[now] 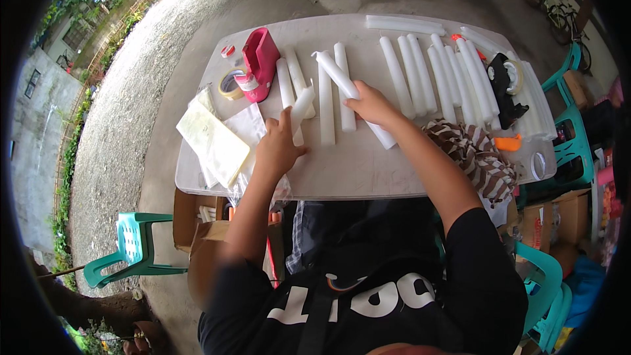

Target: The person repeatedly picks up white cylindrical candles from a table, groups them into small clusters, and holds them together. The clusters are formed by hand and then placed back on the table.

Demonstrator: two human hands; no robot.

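Note:
In my right hand (371, 105), closed around its middle, a long white candle (336, 72) slants over the table, its wick end toward the far left. My left hand (275, 148) has its fingers around the lower part of another white candle (302, 104), which is tilted with its wick up. Between and beyond my hands lie loose white candles, one of them a candle (327, 108) just left of the one I hold on the right. By my left wrist are pale plastic bags (213, 141), stacked flat.
A pink cut-open jug (263, 59) and a tape roll (230, 84) stand at the table's left. Rows of candles (447, 79), a black tape dispenser (505, 95) and a striped cloth (476, 158) occupy the right. Green chairs (135, 246) flank the table; a cardboard box (187, 217) sits below.

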